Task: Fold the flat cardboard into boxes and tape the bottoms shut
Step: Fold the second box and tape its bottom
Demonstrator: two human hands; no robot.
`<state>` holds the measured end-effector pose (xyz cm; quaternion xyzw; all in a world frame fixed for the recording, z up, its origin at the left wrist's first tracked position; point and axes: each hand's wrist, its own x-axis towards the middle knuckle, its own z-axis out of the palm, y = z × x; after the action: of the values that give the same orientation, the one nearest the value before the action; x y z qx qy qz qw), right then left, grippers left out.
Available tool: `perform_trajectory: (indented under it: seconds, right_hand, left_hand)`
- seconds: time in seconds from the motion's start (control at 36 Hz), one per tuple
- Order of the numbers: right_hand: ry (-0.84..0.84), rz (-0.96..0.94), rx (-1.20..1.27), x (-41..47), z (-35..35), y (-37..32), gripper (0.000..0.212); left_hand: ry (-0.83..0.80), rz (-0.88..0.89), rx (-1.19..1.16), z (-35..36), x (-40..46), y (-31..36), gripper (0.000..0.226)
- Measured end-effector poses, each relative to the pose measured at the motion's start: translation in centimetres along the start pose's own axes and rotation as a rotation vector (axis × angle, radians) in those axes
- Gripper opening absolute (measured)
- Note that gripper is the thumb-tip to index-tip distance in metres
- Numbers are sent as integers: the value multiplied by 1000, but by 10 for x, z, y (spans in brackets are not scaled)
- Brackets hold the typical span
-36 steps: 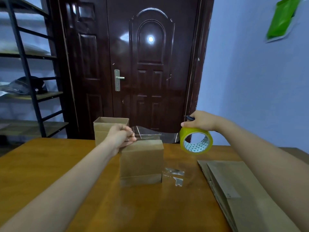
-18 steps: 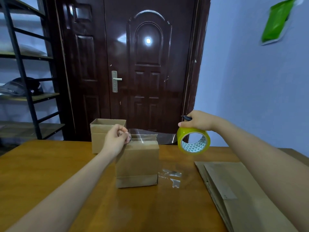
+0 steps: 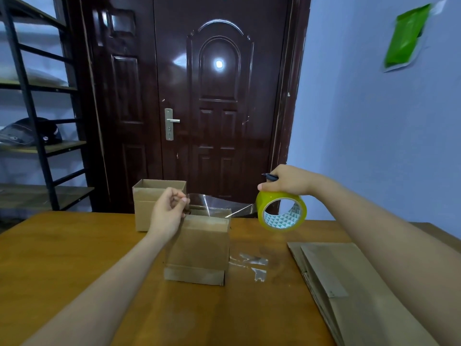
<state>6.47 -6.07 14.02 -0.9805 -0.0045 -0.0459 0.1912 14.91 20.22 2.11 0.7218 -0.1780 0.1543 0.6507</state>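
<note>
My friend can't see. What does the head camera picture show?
Two hands stretch clear tape over a cardboard box on a wooden table. The left hand pinches the tape's end; the right hand holds the yellow tape roll and a black pen. Flat cardboard lies nearby.

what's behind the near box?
Behind the near box: an open-topped box, partly covered by the left hand. A clear tape strip spans above. The table behind is hidden.

Tabletop [image 3: 74, 258]: folded box [image 3: 199, 248] centre, open box [image 3: 149, 206] behind-left, tape scraps [image 3: 252, 264] just right, flat cardboard stack [image 3: 349, 283] far right.
</note>
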Motion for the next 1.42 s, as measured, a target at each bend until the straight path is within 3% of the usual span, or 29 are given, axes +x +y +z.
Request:
perform_trajectory:
  seconds: [0.25,0.58,0.69,0.75,0.97,1.42]
  right_hand:
    - [-2,-21,29,2,-2,-8,47]
    - [-9,31,6,2,10,-6,47]
    - [-16,56,62,2,18,-1,44]
    - [-34,53,88,2,21,0,43]
    - [-55,72,128,3,38,2,43]
    - [-13,130,124,-10,61,-6,41]
  left_hand:
    - [16,-70,173,-3,0,-1,19]
    - [-201,-492,-126,-17,29,25,6]
    - [-233,-562,-193,-22,35,23,50]
    - [-243,-584,-196,-22,38,21,57]
    - [-305,-685,-247,-29,48,21,14]
    - [-368,-721,-334,-36,48,26,17]
